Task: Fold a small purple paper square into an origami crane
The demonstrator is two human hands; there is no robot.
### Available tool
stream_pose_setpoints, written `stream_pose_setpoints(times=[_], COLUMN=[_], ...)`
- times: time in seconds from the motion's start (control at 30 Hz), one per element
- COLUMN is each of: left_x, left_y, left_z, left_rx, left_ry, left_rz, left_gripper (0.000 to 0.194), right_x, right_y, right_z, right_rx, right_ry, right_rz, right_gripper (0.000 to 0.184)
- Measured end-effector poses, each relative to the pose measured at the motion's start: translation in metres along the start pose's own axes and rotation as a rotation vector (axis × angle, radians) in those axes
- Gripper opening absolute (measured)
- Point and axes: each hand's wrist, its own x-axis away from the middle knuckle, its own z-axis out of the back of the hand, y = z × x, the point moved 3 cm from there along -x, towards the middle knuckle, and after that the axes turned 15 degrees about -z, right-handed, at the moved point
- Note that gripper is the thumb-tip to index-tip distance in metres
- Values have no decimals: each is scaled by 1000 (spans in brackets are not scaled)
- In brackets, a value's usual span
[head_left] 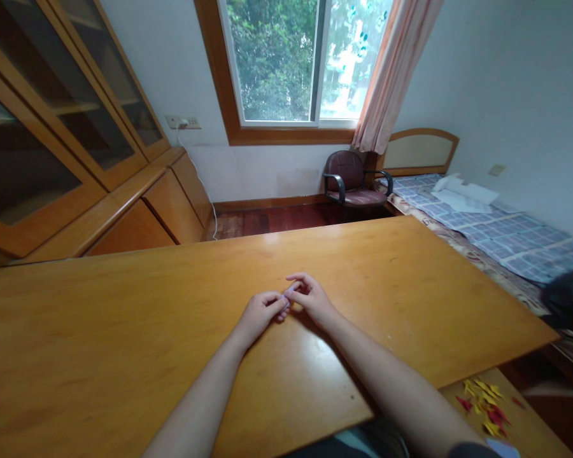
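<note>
Gripped a small lilac piece (289, 294) between the fingertips of the left hand (261, 312) and the right hand (315, 301), close together over the worktop (124, 331). Had yellow and red pieces (495, 416) well to the right of the hands, on a lower wooden surface (530, 432). Faced, beyond the hands, a maroon chair (346, 172) near a window (277, 63), with a bed (510, 238) farther right.

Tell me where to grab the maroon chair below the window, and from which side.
Probably best by the black armrest on the picture's left, coming from that side: it curves out from the chair as a slim bar, and red floor shows beside it, while the bed stands close on the other side.
</note>
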Motion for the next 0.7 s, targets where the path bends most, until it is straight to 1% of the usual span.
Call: stream_pose_setpoints(times=[0.13, 0.33, 0.57, 0.7], left_x=[0, -1, -1, 0], left_y=[0, -3, 0, -1], left_z=[-1, 0, 0, 0], left_rx=[38, 92, 105, 100], left_ry=[-15, -11, -2, 22], left_rz=[12, 61, 59, 70], left_gripper=[34, 30, 33, 36], right_x=[1, 1, 0, 1], right_y=[0, 0, 3, 1], right_z=[1, 0, 0, 0], right_rx=[4, -76, -85, -67], right_ry=[48, 51, 44, 78], right_rz=[21, 17, 2, 20], right_gripper=[31, 30, 37, 35])
